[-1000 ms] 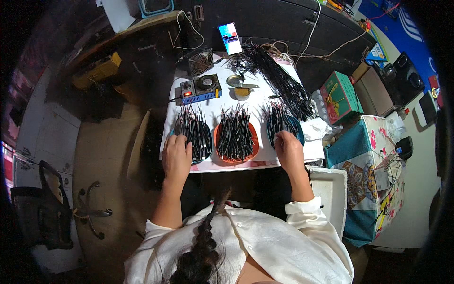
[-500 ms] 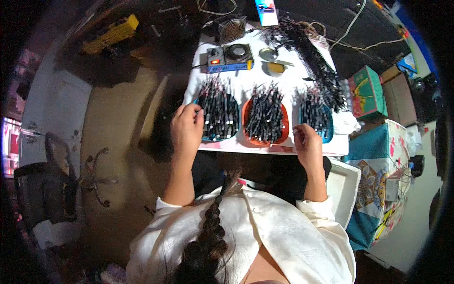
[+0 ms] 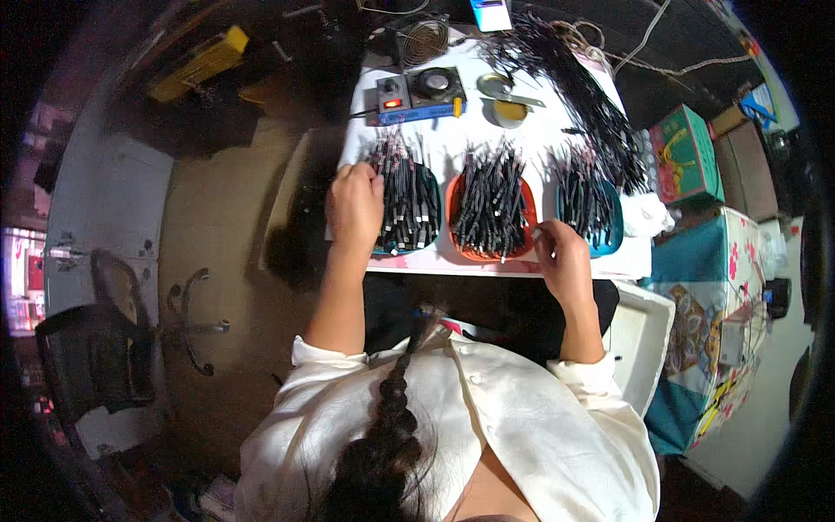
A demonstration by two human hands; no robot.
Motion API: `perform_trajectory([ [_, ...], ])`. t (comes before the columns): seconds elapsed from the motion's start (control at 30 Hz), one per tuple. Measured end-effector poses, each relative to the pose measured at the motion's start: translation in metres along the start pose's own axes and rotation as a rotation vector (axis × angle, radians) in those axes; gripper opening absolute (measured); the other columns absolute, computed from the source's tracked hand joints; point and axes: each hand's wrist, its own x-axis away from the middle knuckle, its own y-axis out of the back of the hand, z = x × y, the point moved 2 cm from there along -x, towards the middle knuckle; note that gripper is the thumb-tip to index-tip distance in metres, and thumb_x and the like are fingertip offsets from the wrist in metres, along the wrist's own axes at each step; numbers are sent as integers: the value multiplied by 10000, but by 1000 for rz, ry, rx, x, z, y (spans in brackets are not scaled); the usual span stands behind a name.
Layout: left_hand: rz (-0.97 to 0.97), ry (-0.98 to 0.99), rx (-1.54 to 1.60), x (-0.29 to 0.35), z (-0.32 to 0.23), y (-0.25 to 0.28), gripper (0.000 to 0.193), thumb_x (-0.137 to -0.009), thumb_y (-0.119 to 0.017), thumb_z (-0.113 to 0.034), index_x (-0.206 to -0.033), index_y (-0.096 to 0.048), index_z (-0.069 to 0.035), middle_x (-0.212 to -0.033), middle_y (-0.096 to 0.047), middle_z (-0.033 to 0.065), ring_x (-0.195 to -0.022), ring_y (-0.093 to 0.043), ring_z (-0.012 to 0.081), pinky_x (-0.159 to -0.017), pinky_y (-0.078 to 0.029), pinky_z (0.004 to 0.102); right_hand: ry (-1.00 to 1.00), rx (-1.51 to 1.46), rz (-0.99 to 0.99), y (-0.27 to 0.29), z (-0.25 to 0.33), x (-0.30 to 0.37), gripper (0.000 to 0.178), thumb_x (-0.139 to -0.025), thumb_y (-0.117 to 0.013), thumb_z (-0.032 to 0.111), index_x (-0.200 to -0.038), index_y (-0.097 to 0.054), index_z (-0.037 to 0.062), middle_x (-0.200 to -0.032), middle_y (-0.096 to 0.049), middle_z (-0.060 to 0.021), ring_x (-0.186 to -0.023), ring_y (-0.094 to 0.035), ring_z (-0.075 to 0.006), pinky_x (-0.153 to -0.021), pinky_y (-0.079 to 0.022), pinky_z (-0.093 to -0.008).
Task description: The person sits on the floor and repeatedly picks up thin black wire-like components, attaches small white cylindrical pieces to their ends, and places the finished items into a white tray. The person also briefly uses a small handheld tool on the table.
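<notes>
My left hand [image 3: 355,207] is at the left side of a teal basket [image 3: 437,198] packed with thin black cable pieces [image 3: 402,202]. Its fingers are curled in; whatever they grip is hidden. Between an orange basket [image 3: 452,228] and another teal basket [image 3: 618,224] is my right hand [image 3: 565,254]. Thumb and fingers pinch together there, and what they hold is too small to name. Black cables [image 3: 492,204] with pale ends fill the orange basket, and similar cables [image 3: 584,202] stand in the right teal one.
Behind the baskets sit a grey device with a lit red switch [image 3: 393,97], a small fan [image 3: 424,43] and round tins [image 3: 510,113]. Long black cables [image 3: 581,91] lie at the table's far right. A white foam box [image 3: 642,335] stands below, beside a green box [image 3: 685,157] farther off.
My left hand has moved farther up along the left basket, its fingers now more curled. My right hand has stayed near the same gap between baskets. The whole view has shifted slightly.
</notes>
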Motion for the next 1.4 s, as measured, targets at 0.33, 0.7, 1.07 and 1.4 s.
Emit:
perform_trajectory([
  [0.33, -46, -8, 45, 0, 4, -3, 154, -816, -684, -143, -811, -630, 2, -803, -611, 165, -756, -602, 352, -682, -473, 428, -96, 93, -66, -11, -3, -36, 183, -834, -636, 175, -875, -628, -4, -795, -641, -211, -750, -619, -406, -667, -487, -462],
  [0.7, -72, 49, 108, -1, 9, -5, 138, -793, -688, -138, -802, -649, -6, -780, -634, 171, -752, -621, 349, -684, -485, 427, -192, 32, -145, -27, -8, -49, 246, -828, -668, 218, -914, -661, -12, -818, -667, -210, -777, -652, -372, -677, -503, -434],
  [1.07, -228, -266, 933, 23, -44, 44, 82, -960, -512, -89, -983, -473, -21, -857, -598, 79, -655, -518, 112, -598, -428, 237, 200, -63, -578, 19, 56, -29, 97, -814, -669, 85, -863, -621, 18, -785, -654, -108, -620, -627, -220, -564, -494, -292],
  [1.4, 299, -25, 1412, 117, -121, 49, 174, -982, -488, -102, -1012, -564, 52, -963, -664, 124, -916, -655, 155, -824, -561, 305, 114, -674, -165, 21, 109, 55, 80, -860, -624, 28, -900, -572, -18, -735, -643, -48, -627, -578, -45, -536, -468, -192],
])
